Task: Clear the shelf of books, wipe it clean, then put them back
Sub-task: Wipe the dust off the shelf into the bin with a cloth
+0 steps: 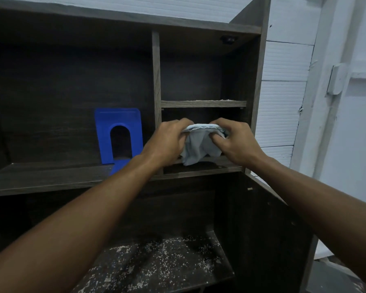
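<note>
We saw only the middle of the pale blue cloth [201,144], its two ends buried in the curled fingers of the left hand [167,142] and the right hand [235,140]. The left forearm [93,208], itself cut off at the lower left corner, covered part of the foot of the blue bookend [118,119], and the shelf [40,178] ran out past the left edge. A small dark round thing [228,39] under the top board was too dim for us to name.

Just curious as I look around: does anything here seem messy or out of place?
Yes: the dark lower board is littered with white specks, like spilled grit. The blue L-shaped bookend stands upright alone, no books beside it.
</note>
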Available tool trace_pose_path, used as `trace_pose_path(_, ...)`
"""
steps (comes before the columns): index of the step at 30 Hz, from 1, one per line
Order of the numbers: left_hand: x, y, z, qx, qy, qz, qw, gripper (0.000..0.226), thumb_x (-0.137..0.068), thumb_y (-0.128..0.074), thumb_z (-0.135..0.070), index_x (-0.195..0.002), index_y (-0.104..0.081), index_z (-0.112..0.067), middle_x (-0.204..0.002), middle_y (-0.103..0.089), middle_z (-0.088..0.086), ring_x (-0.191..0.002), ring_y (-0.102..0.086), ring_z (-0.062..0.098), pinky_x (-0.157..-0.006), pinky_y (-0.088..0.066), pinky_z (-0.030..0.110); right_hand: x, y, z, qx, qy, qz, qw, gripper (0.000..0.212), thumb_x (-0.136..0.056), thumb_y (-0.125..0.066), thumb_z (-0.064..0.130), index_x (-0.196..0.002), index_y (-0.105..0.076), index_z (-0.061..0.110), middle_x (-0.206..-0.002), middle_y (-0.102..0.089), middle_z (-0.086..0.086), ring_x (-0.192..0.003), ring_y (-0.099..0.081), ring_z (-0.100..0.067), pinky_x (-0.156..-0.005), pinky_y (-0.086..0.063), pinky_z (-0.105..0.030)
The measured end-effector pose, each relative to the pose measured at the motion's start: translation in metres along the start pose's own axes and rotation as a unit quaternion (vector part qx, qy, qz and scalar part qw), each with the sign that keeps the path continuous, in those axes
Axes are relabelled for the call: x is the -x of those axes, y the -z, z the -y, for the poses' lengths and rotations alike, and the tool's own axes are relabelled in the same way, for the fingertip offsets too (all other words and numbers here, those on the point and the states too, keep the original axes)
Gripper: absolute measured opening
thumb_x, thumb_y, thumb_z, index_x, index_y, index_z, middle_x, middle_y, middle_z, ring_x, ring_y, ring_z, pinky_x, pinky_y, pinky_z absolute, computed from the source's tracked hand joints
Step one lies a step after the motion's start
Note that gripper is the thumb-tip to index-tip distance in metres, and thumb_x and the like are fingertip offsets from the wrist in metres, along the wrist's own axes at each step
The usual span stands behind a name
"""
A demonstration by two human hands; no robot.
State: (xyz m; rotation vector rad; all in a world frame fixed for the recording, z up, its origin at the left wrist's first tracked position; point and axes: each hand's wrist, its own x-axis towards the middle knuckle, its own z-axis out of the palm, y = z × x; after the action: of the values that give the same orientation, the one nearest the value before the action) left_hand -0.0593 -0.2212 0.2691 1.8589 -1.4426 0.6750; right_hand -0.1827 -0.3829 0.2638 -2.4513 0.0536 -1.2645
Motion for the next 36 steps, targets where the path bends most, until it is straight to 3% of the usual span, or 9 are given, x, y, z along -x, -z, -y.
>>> trace_pose_path(7, 0.008, 0.017, -0.011, 0.046, 0.019, -0.024, 0.998, 0.023, -0.098, -0.051, -0.021, -0.121, -0.056, -0.023, -0.100, -0.064, -0.006, -0.088, -0.060, 0.004, -0.070, -0.051, 0.020, 0.008, 0.011, 0.020, -0.042, 0.009, -0.029, 0.999, 0.013, -0.090, -0.062, 0.014, -0.102, -0.066, 0.018, -0.082, -0.066, 0.011, -0.078, -0.063, -0.008, -0.063, -0.049, -0.023)
trace_pose_path(9, 0.013, 0.020, -0.014, 0.079, 0.046, -0.042, 0.995, 0.024, -0.097, -0.053, -0.023, -0.121, -0.054, -0.022, -0.101, -0.064, -0.007, -0.089, -0.060, 0.003, -0.071, -0.052, 0.022, 0.013, 0.012, 0.025, -0.061, -0.002, -0.034, 0.998, 0.015, -0.091, -0.064, 0.016, -0.105, -0.062, 0.017, -0.087, -0.067, 0.008, -0.081, -0.064, -0.009, -0.065, -0.053, -0.029)
trace_pose_path(11, 0.019, 0.019, -0.017, 0.128, 0.093, -0.066, 0.985, 0.026, -0.096, -0.056, -0.025, -0.121, -0.053, -0.023, -0.101, -0.063, -0.012, -0.090, -0.060, 0.001, -0.071, -0.051, 0.020, 0.020, 0.011, 0.031, -0.088, -0.020, -0.044, 0.995, 0.017, -0.090, -0.066, 0.018, -0.106, -0.059, 0.018, -0.088, -0.066, 0.011, -0.082, -0.063, -0.006, -0.066, -0.052, -0.025)
trace_pose_path(18, 0.068, -0.001, -0.029, 0.360, 0.252, -0.077, 0.895, 0.031, -0.090, -0.066, -0.035, -0.117, -0.055, -0.026, -0.106, -0.067, -0.009, -0.096, -0.066, 0.007, -0.079, -0.055, 0.028, 0.056, -0.006, 0.043, -0.187, -0.145, -0.036, 0.971, 0.016, -0.092, -0.065, 0.021, -0.105, -0.058, 0.016, -0.096, -0.064, 0.006, -0.090, -0.064, -0.011, -0.074, -0.055, -0.029)
trace_pose_path(21, 0.094, -0.011, -0.030, 0.429, 0.282, -0.032, 0.857, 0.050, -0.078, -0.079, -0.034, -0.120, -0.053, -0.031, -0.110, -0.069, -0.011, -0.099, -0.068, 0.005, -0.081, -0.056, 0.030, 0.075, -0.017, 0.046, -0.216, -0.196, -0.027, 0.956, 0.019, -0.094, -0.063, 0.020, -0.111, -0.058, 0.014, -0.101, -0.065, 0.004, -0.092, -0.065, -0.012, -0.076, -0.056, -0.030)
trace_pose_path(24, 0.113, -0.020, -0.029, 0.433, 0.315, -0.018, 0.844, 0.057, -0.073, -0.084, -0.018, -0.121, -0.053, -0.027, -0.110, -0.070, -0.006, -0.099, -0.069, 0.011, -0.084, -0.058, 0.040, 0.095, -0.029, 0.044, -0.272, -0.268, -0.007, 0.924, 0.023, -0.095, -0.063, 0.024, -0.116, -0.061, 0.016, -0.108, -0.069, 0.001, -0.097, -0.068, -0.016, -0.085, -0.059, -0.039)
trace_pose_path(28, 0.136, -0.028, -0.029, 0.464, 0.356, -0.027, 0.811, 0.051, -0.079, -0.077, -0.007, -0.122, -0.055, -0.021, -0.111, -0.071, -0.001, -0.097, -0.070, 0.017, -0.084, -0.058, 0.044, 0.126, -0.044, 0.045, -0.420, -0.344, 0.034, 0.839, 0.025, -0.094, -0.066, 0.019, -0.118, -0.064, 0.013, -0.110, -0.074, -0.004, -0.100, -0.072, -0.025, -0.087, -0.059, -0.045)
trace_pose_path(33, 0.177, -0.038, -0.022, 0.481, 0.407, -0.010, 0.777, 0.045, -0.080, -0.076, -0.006, -0.119, -0.056, -0.015, -0.108, -0.072, 0.005, -0.093, -0.072, 0.022, -0.076, -0.059, 0.042, 0.169, -0.065, 0.044, -0.419, -0.377, 0.107, 0.819, 0.030, -0.091, -0.066, 0.009, -0.121, -0.063, 0.013, -0.113, -0.073, -0.007, -0.101, -0.072, -0.028, -0.090, -0.057, -0.053)
trace_pose_path(36, 0.200, -0.043, -0.014, 0.479, 0.436, 0.019, 0.762, 0.043, -0.080, -0.076, -0.007, -0.119, -0.057, -0.013, -0.107, -0.072, 0.006, -0.094, -0.072, 0.024, -0.080, -0.058, 0.043, 0.189, -0.078, 0.047, -0.444, -0.416, 0.120, 0.785, 0.028, -0.093, -0.064, 0.009, -0.121, -0.063, 0.012, -0.113, -0.073, -0.008, -0.101, -0.072, -0.029, -0.089, -0.057, -0.054)
